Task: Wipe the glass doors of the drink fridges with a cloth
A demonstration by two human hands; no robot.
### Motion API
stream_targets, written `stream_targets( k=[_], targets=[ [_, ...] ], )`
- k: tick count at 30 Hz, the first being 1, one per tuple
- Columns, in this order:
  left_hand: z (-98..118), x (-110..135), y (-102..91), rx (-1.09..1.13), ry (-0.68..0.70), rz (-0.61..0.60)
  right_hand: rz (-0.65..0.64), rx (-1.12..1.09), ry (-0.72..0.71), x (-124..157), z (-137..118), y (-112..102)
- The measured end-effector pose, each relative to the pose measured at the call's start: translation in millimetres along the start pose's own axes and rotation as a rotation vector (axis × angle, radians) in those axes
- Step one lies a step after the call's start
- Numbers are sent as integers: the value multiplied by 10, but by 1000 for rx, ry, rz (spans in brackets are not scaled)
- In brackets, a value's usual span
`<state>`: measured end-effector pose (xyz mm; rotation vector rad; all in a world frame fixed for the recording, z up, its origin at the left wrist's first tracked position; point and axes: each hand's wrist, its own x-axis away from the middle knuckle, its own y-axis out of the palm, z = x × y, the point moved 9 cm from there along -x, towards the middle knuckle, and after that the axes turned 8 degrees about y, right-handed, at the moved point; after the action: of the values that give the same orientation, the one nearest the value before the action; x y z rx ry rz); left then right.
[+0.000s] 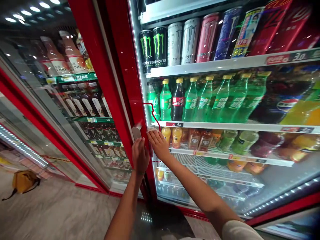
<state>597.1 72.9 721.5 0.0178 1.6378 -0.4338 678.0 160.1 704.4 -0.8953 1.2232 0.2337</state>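
Two open hands, seemingly empty: the left hand [140, 156] rises just below the white door handle [136, 132] on the red fridge frame [125, 66], while the right hand [158, 144] lies flat beside it, beneath green soda bottles [190, 100] ranked label-out for shoppers.

Polished grey-veined marble floor [55, 210] at your 7 o'clock, yellow bag [25, 181] lying on it at 9. Bright round ceiling lights [27, 10] at your 11. Red-framed glass cooler [42, 125] stands at your 10, lit LED strip [22, 148] low at 9.
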Motion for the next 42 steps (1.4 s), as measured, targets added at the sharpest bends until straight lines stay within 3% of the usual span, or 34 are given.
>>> stream_targets(
  k=[4, 8, 15, 21, 26, 33, 42],
  targets=[
    [-94, 5, -27, 21, -38, -20, 16, 57, -48, -26, -51, -10],
    [-66, 18, -28, 17, -37, 0, -16, 93, -47, 11, 89, -102],
    [149, 10, 97, 51, 12, -18, 6, 94, 17, 158, 469, -379],
    [431, -74, 376, 100, 23, -79, 67, 170, 89, 335, 916, -722],
    [967, -277, 596, 159, 112, -62, 129, 264, 124, 587, 1431, -1117],
    [1969, -435, 994, 261, 224, 9, 166, 294, 189, 1089, 2332, -1744],
    [3206, -554, 1545, 315, 243, 10, 160, 438, 272, 1774, 3556, -2691]
  ],
)
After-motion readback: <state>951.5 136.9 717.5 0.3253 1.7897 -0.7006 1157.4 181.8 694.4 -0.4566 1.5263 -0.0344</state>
